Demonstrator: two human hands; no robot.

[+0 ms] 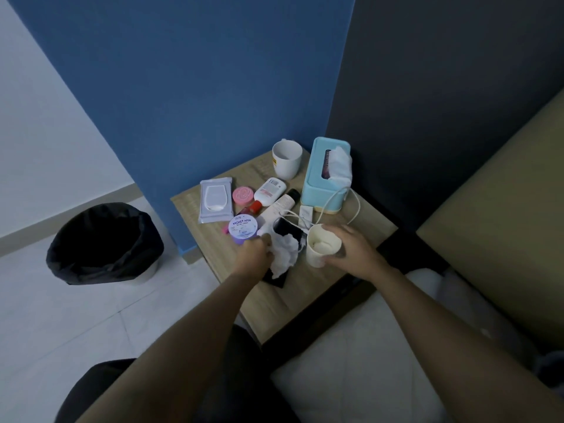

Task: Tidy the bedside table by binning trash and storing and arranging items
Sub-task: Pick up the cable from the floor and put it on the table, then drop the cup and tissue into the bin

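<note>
Bedside table [305,300]: light wood-grain top, cluttered; it carried the pale blue tissue box [323,175] at its far right corner.
Left hand [254,254]: fingers clenched on a crumpled white tissue [285,254], nearer than the tissue box and to its left.
Right hand [351,251]: wrapped round an upright cream paper cup [320,250], in front of the tissue box.
Black-lined bin [103,242]: on the floor, far left of the tissue box.
Purple jar [244,228]: left of and nearer than the tissue box.
White mug [287,158]: upright, just left of the tissue box.

Matt wood-grain table [308,303], crumpled paper tissue [285,253] — glossy bin liner [103,242]
</note>
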